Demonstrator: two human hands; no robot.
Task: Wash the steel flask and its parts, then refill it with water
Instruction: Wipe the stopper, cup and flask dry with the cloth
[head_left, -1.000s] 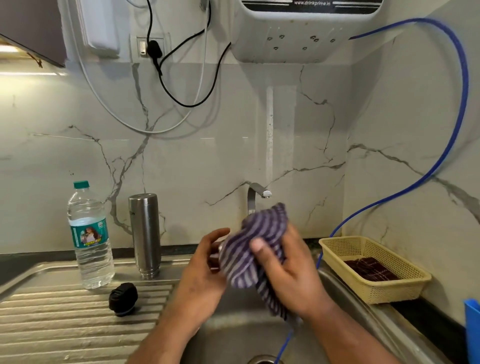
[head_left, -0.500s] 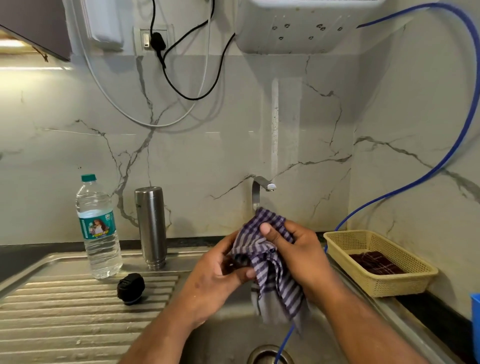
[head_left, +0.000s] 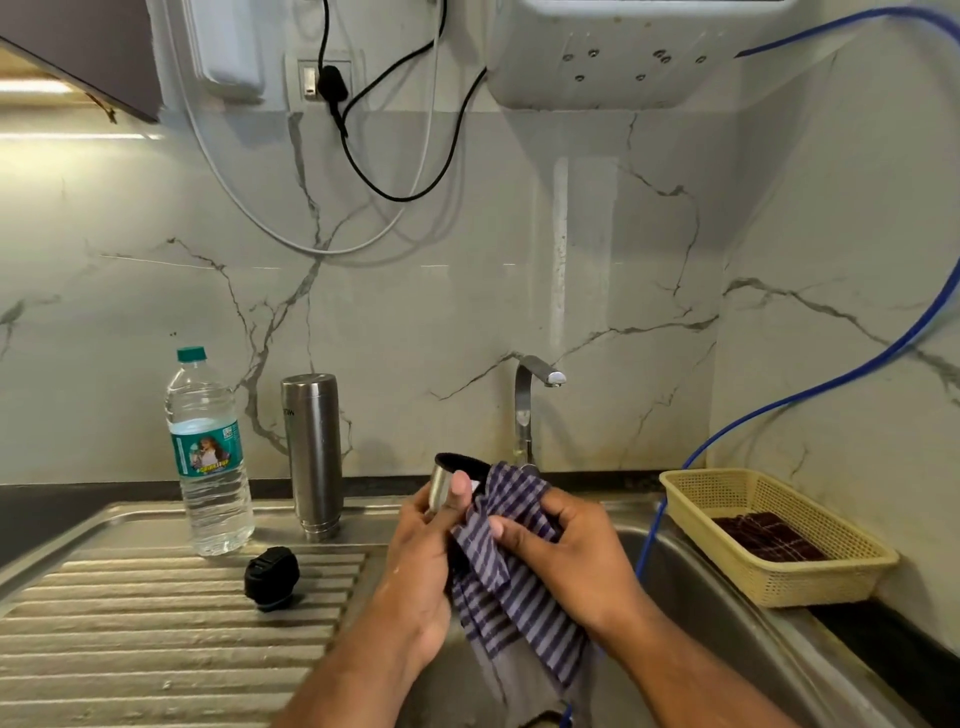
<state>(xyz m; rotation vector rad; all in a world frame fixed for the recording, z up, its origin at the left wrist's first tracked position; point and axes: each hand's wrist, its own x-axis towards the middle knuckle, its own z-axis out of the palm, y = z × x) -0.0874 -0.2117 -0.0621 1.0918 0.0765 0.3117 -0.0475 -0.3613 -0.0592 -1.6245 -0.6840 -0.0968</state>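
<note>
Over the sink basin (head_left: 727, 618) the person is drying one of the flask's parts: the left hand (head_left: 418, 556) grasps the steel cap (head_left: 440, 487), thumb laid on its side and its dark inside turned up and away, while the right hand (head_left: 569, 551) pinches a bunch of the striped cloth (head_left: 493, 587) against it, the rest of the cloth hanging down between the wrists. The steel flask (head_left: 313, 452) itself stands on end near the back edge of the drainboard (head_left: 130, 649), well apart from both hands; its narrower ringed end is down, so it may be resting on its mouth to drain, though I cannot be sure. Just left of it along that back edge stands a plastic water bottle (head_left: 208, 457), capped, and in front of the two, towards the drainboard's basin-side edge, lies the black stopper (head_left: 272, 577). The tap (head_left: 530, 400) at the back of the basin runs no water that I can see. To my eye the washing looks done and the wiping is under way, with the refill not yet begun; the next move calls for turning the cap in the left hand so the cloth reaches inside it, then setting it down on the drainboard beside the stopper and taking up the flask
</note>
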